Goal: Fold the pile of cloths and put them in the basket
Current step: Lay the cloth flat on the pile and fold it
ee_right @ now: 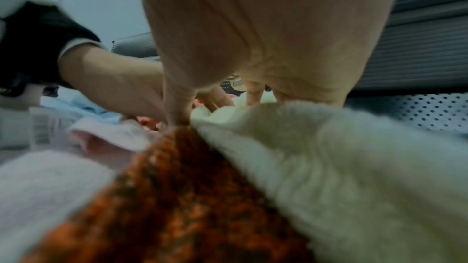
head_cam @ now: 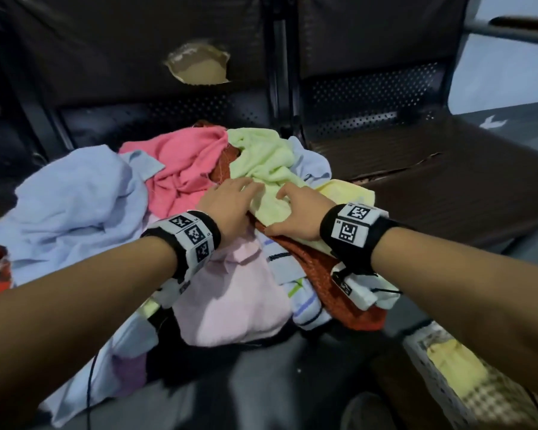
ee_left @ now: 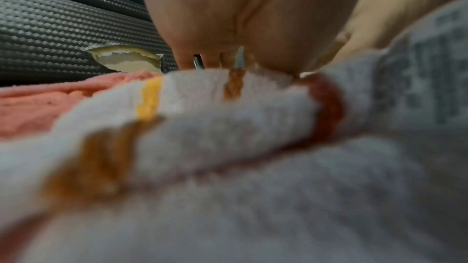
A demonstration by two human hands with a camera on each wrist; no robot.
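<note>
The pile of cloths [head_cam: 199, 231] lies on a dark bench seat [head_cam: 448, 181], and everything here is placed from the light green towel [head_cam: 261, 162] on top of that pile. The left hand [head_cam: 230, 203] rests on the towel's near left edge, fingers stretched fairly flat over the cloth; whether they pinch any of it cannot be told. The right hand [head_cam: 295, 212] sits on the towel's near right part, fingers curled down into the fabric and thumb [head_cam: 272, 230] pressed at its lower edge, so it grips a bunch of towel. In the right wrist view the thumb [ee_right: 177, 105] comes down where the pale towel [ee_right: 316, 157] meets a rust-red knitted cloth [ee_right: 177, 197].

Left of the towel lies a pink cloth [head_cam: 180, 172], and further left a light blue shirt [head_cam: 75, 200]. Nearer the person than the towel are a pale pink cloth [head_cam: 230, 299], a striped white cloth [head_cam: 295, 287] and the rust-red cloth [head_cam: 317, 274]. A yellow cloth [head_cam: 348, 190] lies just right of the towel. The basket [head_cam: 429, 367], well to the near right of the towel, holds a yellow cloth [head_cam: 451, 364].
</note>
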